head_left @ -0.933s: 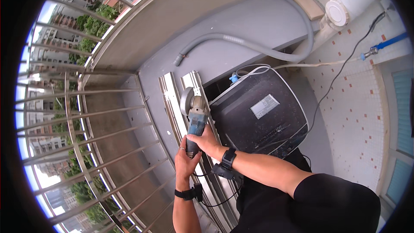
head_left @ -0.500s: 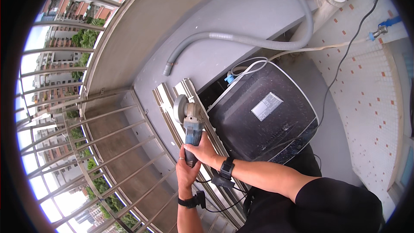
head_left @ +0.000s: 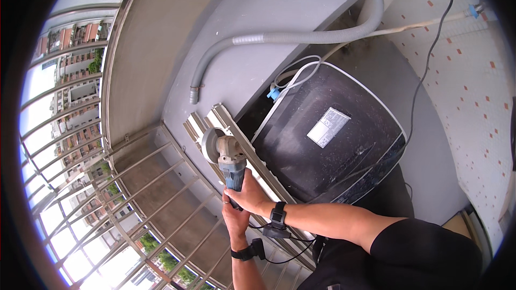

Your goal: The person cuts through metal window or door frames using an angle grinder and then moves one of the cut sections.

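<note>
Both hands are closed around an angle grinder (head_left: pixel 234 174) with a blue-grey body, a worn metal head and a round disc (head_left: pixel 210 145). My right hand (head_left: pixel 251 192) wraps the middle of its body. Just below, my left hand (head_left: pixel 235 221) grips the rear end. The disc is on the left of the head, over the upper ends of long pale metal profiles (head_left: pixel 221 115). Whether it touches them I cannot tell. Those profiles run side by side down to the lower right, passing partly under my right forearm.
A dark-topped appliance (head_left: pixel 349 156), apparently a washing machine, stands right of the profiles. A grey corrugated hose (head_left: pixel 306 37) curves above it, and a dark cable (head_left: pixel 422 80) hangs at the right. Metal window bars (head_left: pixel 172 182) line the left. Wrist-band wires trail below my hands.
The whole view has shifted and turned slightly. My hands and the grinder keep nearly the same place relative to the profiles, and both grips are unchanged.
</note>
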A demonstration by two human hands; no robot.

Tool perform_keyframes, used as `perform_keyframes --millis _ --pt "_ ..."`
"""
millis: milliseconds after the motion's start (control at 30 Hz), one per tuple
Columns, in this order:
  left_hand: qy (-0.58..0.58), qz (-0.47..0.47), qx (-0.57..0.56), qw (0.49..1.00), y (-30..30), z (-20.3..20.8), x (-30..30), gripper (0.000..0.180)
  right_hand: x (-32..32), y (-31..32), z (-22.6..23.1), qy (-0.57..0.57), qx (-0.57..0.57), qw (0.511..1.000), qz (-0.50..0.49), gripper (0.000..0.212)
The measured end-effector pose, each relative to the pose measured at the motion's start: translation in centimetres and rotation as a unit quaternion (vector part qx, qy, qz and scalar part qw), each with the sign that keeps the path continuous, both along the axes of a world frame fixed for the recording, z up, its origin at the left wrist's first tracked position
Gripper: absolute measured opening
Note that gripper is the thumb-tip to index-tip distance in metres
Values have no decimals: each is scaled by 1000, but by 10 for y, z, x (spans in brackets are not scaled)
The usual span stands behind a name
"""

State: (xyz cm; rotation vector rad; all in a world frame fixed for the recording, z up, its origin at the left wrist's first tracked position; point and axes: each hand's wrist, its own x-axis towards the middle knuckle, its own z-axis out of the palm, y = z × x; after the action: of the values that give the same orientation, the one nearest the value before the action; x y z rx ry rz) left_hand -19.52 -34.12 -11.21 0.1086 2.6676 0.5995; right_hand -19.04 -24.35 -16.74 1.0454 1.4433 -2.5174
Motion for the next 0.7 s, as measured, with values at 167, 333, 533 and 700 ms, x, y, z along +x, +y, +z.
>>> perform_keyframes --millis 167,333,533,700 --pt "-22 8 19 1000 -9 -5 2 82 3 -6 -2 -8 39 999 2 65" --pt "-35 38 17 999 -1 -6 3 82 1 -3 -10 -4 -33 999 16 67" --pt "-39 46 12 998 0 -5 3 84 0 -7 -13 -6 5 1000 23 63" --pt "-16 22 -12 1000 8 -1 2 63 0 -5 -14 -6 8 999 34 67"
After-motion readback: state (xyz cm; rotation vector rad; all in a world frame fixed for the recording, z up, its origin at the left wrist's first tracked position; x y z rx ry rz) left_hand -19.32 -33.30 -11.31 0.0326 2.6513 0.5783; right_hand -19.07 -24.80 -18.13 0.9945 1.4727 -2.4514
